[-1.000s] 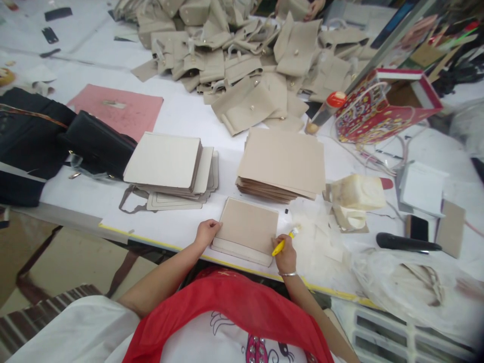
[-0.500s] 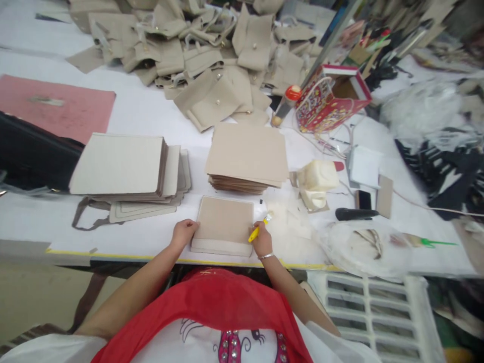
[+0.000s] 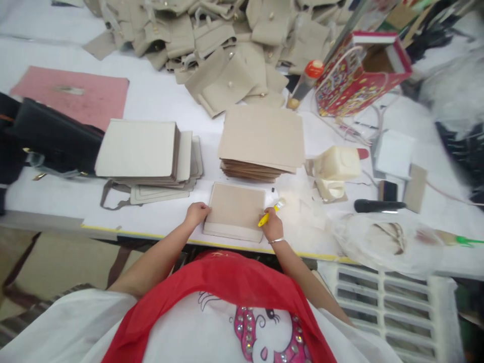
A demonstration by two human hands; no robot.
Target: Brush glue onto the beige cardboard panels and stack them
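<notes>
Levelled since the earlier frame, the head-worn view showed the left hand (image 3: 197, 214) resting open against the edge of a beige panel (image 3: 236, 205), holding nothing. The panel lay on the table (image 3: 143, 223) between the hands. The right hand (image 3: 272, 225), at the panel's right corner, closed around a yellow-handled brush (image 3: 266, 218). A stack of tan panels (image 3: 260, 136) sat directly ahead of the hands.

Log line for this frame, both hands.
left hand: on edge of beige panel | right hand: holding yellow-handled brush | behind: stacked beige panels
</notes>
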